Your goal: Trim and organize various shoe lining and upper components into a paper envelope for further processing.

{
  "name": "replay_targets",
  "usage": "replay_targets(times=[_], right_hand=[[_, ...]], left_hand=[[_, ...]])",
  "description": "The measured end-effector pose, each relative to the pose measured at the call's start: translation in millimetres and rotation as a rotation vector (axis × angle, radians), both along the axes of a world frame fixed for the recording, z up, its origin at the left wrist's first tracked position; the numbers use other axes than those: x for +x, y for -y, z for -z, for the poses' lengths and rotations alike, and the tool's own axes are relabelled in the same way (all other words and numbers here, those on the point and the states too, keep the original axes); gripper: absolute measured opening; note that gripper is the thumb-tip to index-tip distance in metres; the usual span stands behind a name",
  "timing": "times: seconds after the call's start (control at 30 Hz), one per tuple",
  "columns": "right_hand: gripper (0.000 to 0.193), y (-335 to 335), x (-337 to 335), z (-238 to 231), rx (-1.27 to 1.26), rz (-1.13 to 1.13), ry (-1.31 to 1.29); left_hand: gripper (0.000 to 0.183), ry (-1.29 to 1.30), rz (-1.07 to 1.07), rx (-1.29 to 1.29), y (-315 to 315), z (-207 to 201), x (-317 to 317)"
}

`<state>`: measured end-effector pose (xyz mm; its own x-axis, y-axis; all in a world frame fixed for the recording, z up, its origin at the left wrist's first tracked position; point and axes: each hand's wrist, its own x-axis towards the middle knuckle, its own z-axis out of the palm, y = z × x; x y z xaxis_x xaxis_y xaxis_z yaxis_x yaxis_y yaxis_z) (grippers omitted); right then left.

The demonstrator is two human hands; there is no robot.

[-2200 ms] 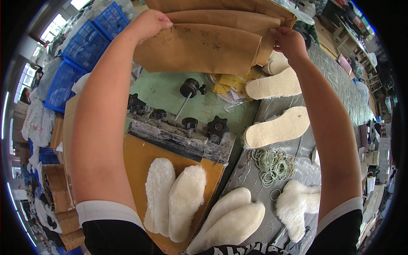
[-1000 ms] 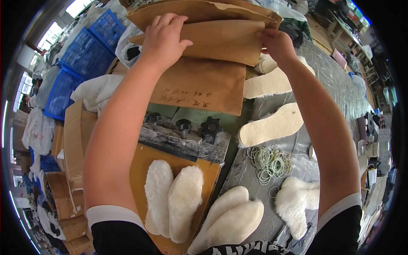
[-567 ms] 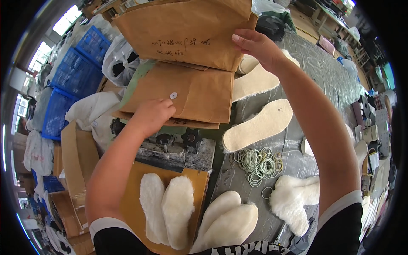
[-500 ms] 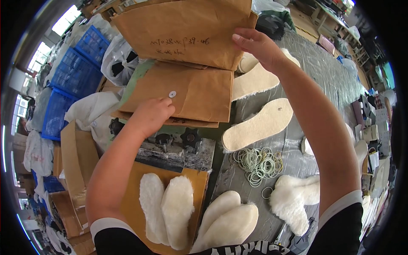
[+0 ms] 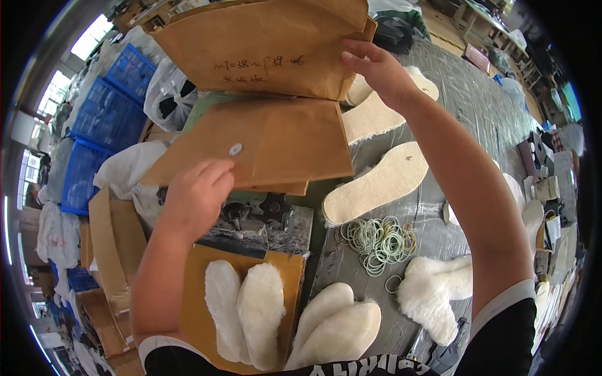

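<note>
Two large brown paper envelopes lie over each other in front of me. My right hand (image 5: 381, 72) has its thumb and fingers closed on the right edge of the upper envelope (image 5: 263, 47), which has handwriting on it and is tipped up. My left hand (image 5: 199, 194) pinches the near edge of the lower envelope (image 5: 295, 138), beside its white round button (image 5: 235, 150). That near edge is raised, and more brown paper (image 5: 288, 187) shows beneath it. Fleece-backed insoles (image 5: 376, 182) lie right of the envelopes, their tan sides up.
White fluffy insoles (image 5: 260, 313) rest on a brown board nearest me, with another pair (image 5: 338, 326) beside them. Pale rubber bands (image 5: 382, 244) lie heaped on the grey table (image 5: 464, 81). A metal block with black knobs (image 5: 273, 207) sits under my left wrist. Blue crates (image 5: 106, 119) stand at left.
My left hand has drawn back toward me and slightly left, raising the lower envelope's near edge. The upper envelope has shifted slightly left; my right hand keeps its hold.
</note>
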<state>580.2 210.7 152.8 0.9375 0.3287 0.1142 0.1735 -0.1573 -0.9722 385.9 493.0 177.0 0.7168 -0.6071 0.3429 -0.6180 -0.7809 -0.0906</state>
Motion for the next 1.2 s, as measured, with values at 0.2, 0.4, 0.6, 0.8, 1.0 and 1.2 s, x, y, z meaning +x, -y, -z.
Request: replay_targets(times=[0.2,0.4,0.6,0.8,1.0,1.2], right_hand=[[0.053,-2.8,-14.8,-5.5,-0.068,0.018,0.024],[0.059,0.9,-36.4,-3.2,-0.091,0.012,-0.092],[0.054,3.1,-58.2,-10.3,-0.831,-0.341,-0.079],[0.052,5.4,-161.8,-19.1,-0.213,-0.286,-0.450],[0.030,16.4,-228.5,-55.2,0.024,-0.447,-0.346],[0.022,-3.6,-329.7,-57.2,0.159,-0.639,0.438]], left_hand=[[0.009,0.074,0.081,0.065,7.3,-0.7,-73.1],[0.009,0.039,0.006,0.013,6.6,-20.7,-111.1],[0.007,0.033,-0.215,-0.225,-2.3,-50.1,-103.4],[0.009,-0.106,-0.063,-0.126,4.5,-46.9,-130.7],[0.013,0.013,-0.089,-0.095,16.4,-22.0,-163.0],[0.030,-0.047,-0.322,-0.272,7.1,12.4,-196.7]])
